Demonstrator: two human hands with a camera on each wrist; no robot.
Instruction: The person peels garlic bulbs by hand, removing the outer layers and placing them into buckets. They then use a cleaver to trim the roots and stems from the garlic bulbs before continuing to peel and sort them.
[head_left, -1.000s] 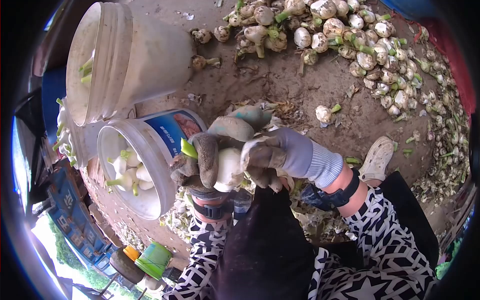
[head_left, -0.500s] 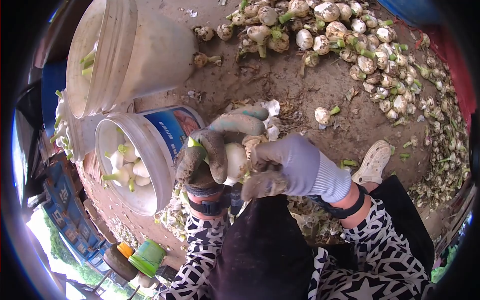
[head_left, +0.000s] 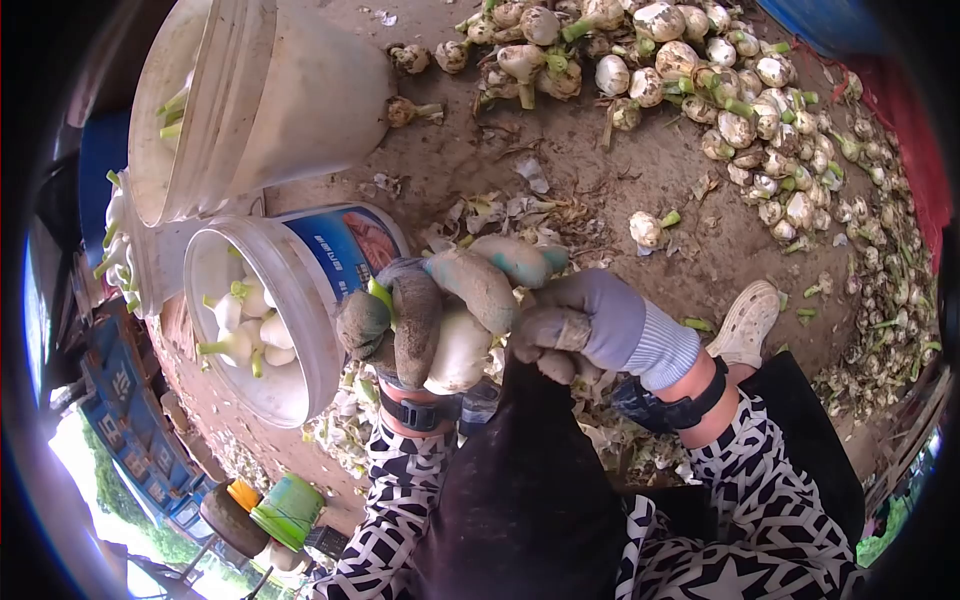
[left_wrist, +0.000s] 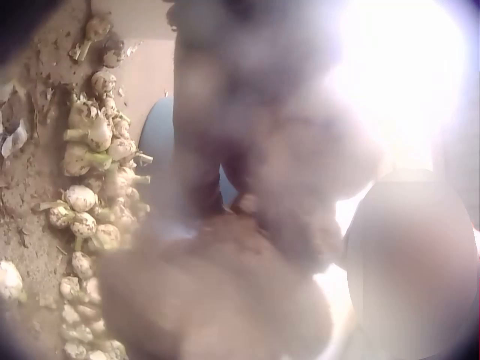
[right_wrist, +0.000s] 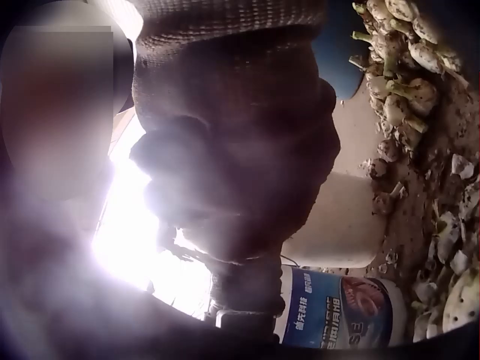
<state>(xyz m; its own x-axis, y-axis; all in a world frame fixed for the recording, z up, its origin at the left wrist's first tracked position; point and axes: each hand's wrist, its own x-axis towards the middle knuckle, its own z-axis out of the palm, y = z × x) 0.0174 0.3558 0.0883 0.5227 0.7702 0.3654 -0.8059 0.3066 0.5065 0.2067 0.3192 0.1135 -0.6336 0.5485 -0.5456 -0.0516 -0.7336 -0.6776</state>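
Observation:
In the head view, my gloved left hand (head_left: 450, 300) grips a white garlic bulb (head_left: 460, 350), whose green stem (head_left: 381, 295) sticks out between the fingers. Close at the bulb's right side is my right hand (head_left: 585, 325), in a grey-purple glove with soiled fingers. Its fingers are curled in, and nothing shows between them. In the left wrist view the hands are a bright blur. Seen from the right wrist, the right hand (right_wrist: 240, 142) is dark and hides the bulb.
A tilted white bucket (head_left: 330, 385) with a blue label holds several peeled bulbs (head_left: 250, 325). Behind it lies a larger bucket (head_left: 300, 100). Unpeeled garlic (head_left: 735, 110) spreads over the ground at the back and right. One loose bulb (head_left: 647, 230) and scattered peelings (head_left: 500, 212) lie nearer.
The right hand has pulled from the bulb and come back close to it, its fingers curled. Brownish skin seen at its fingertips is gone. A white flake shows on the ground farther back.

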